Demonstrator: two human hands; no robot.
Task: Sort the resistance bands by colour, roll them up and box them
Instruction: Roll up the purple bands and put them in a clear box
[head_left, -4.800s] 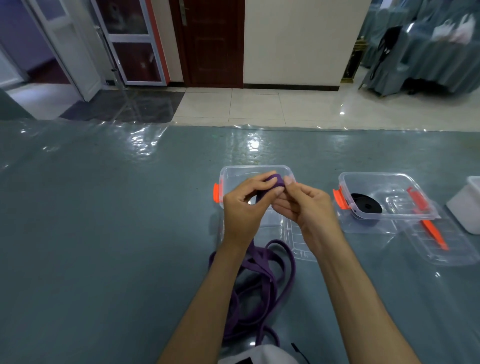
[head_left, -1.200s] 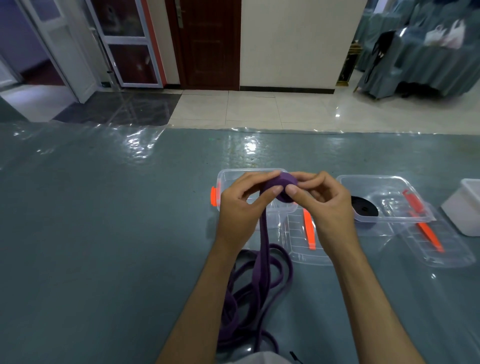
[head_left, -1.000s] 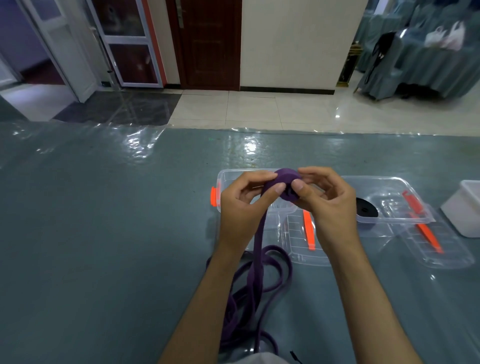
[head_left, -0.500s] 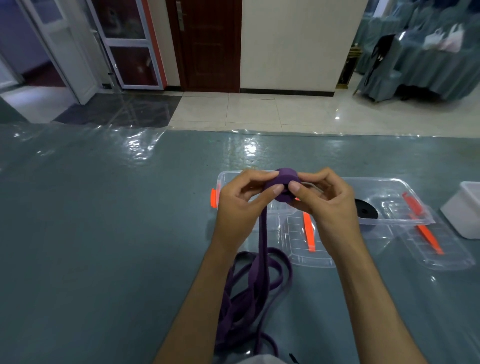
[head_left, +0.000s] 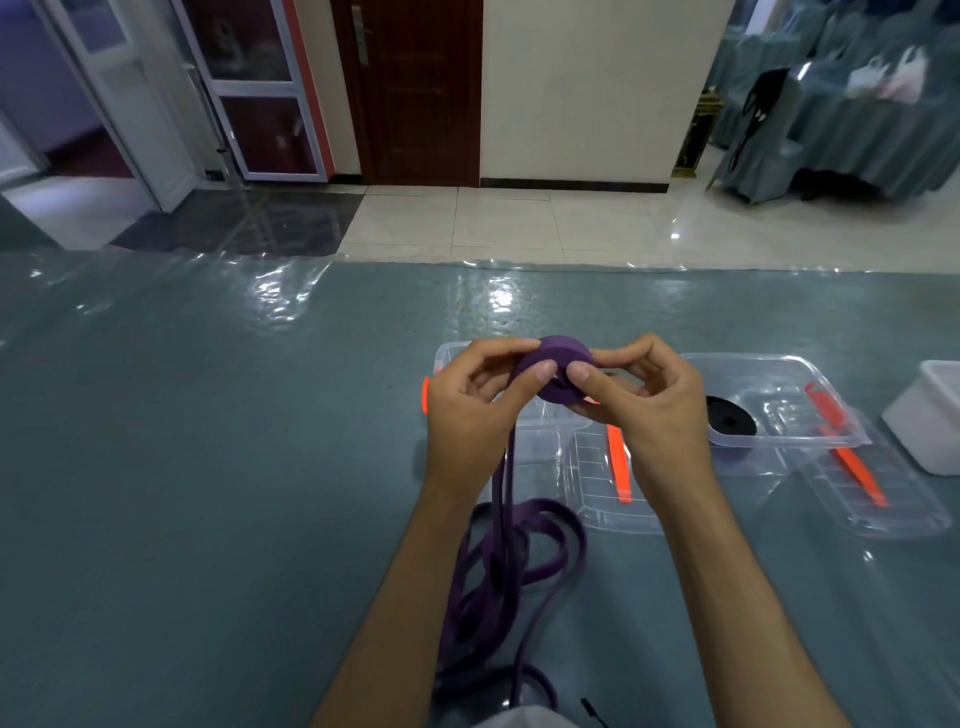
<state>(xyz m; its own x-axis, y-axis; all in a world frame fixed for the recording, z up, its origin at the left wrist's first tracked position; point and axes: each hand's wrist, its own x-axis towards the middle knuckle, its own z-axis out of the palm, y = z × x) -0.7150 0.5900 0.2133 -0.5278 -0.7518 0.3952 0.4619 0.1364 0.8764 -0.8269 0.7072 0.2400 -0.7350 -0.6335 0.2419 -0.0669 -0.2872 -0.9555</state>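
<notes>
Two hands rolling a purple band above the grey-blue bench.

Nearest, loose loops of the flat purple resistance band lie on the bench, one strand rising to a tight purple roll. The left hand and right hand pinch that roll, fingers curled round it, above a clear plastic box with orange clips. To its right, another clear plastic box holds a rolled black band; a white tub stands beyond.
</notes>
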